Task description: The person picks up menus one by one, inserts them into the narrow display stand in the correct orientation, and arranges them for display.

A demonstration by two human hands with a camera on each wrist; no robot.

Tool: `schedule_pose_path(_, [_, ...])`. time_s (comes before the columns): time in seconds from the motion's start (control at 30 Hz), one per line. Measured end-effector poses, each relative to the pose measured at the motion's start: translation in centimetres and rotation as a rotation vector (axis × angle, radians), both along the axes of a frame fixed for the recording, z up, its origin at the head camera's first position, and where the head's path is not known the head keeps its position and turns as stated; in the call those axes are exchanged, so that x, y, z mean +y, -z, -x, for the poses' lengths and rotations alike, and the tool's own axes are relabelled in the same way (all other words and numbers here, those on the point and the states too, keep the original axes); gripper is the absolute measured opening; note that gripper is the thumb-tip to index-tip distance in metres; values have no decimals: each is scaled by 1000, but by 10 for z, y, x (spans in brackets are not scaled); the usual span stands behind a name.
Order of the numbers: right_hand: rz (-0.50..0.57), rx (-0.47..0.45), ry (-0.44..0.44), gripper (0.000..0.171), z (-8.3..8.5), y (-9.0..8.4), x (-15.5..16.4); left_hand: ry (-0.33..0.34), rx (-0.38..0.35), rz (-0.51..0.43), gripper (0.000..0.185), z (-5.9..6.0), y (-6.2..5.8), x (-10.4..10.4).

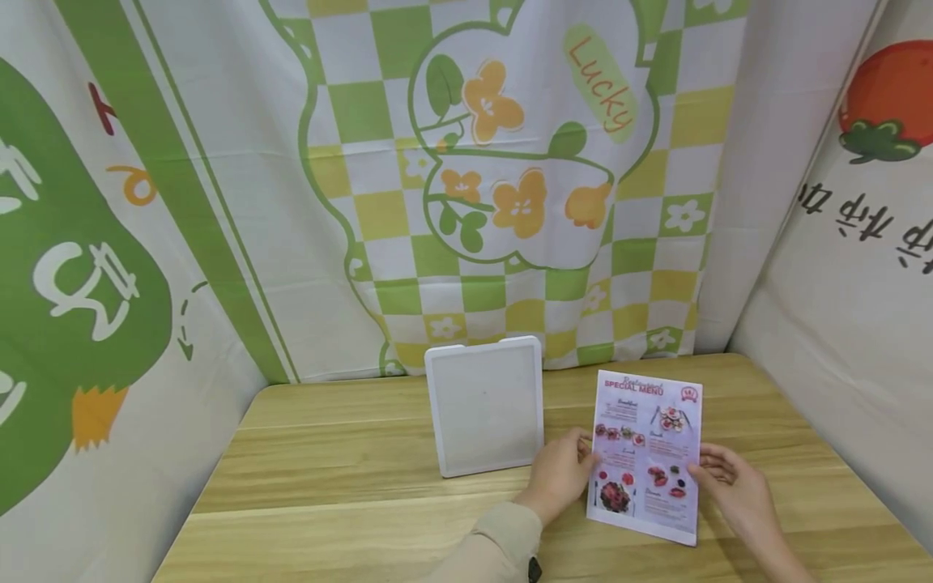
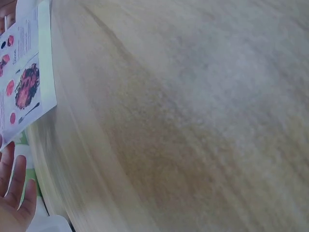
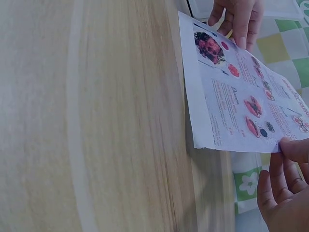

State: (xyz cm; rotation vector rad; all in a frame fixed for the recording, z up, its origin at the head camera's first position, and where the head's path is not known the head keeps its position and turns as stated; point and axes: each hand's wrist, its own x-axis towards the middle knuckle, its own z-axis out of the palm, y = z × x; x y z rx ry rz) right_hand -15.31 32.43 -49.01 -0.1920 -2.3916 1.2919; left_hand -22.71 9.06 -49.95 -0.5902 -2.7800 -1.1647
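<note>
A printed menu sheet [image 1: 647, 453], headed "Special Menu" with food pictures, is held up above the table by both hands. My left hand [image 1: 560, 470] pinches its left edge between thumb and fingers. On the opposite edge, my right hand [image 1: 736, 490] pinches it the same way, thumb in front. The right wrist view shows the menu sheet [image 3: 241, 92] tilted, its bottom edge towards the camera, with the right hand [image 3: 287, 193] at one side. To the left of the left hand stands a white-framed display stand [image 1: 484, 409] with a blank pale face.
The wooden table [image 1: 328, 461] reaches back to a hanging cloth [image 1: 510, 202] with green and yellow checks. Printed cloth walls rise on the left [image 1: 58, 283] and right [image 1: 860, 324]. The display stand is near the table's back edge.
</note>
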Motion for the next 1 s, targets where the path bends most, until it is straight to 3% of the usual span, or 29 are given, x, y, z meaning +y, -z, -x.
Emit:
schedule_pose_path(0.43, [79, 63, 26, 32, -4, -7, -13, -18, 20, -112, 25, -11, -9, -4])
schedule_pose_path(0.87, [89, 75, 20, 35, -13, -20, -28, 10, 8, -144, 26, -25, -21, -28])
schedule_pose_path(1.0, [92, 80, -2, 36, -13, -24, -34, 8, 44, -154, 24, -30, -26, -36])
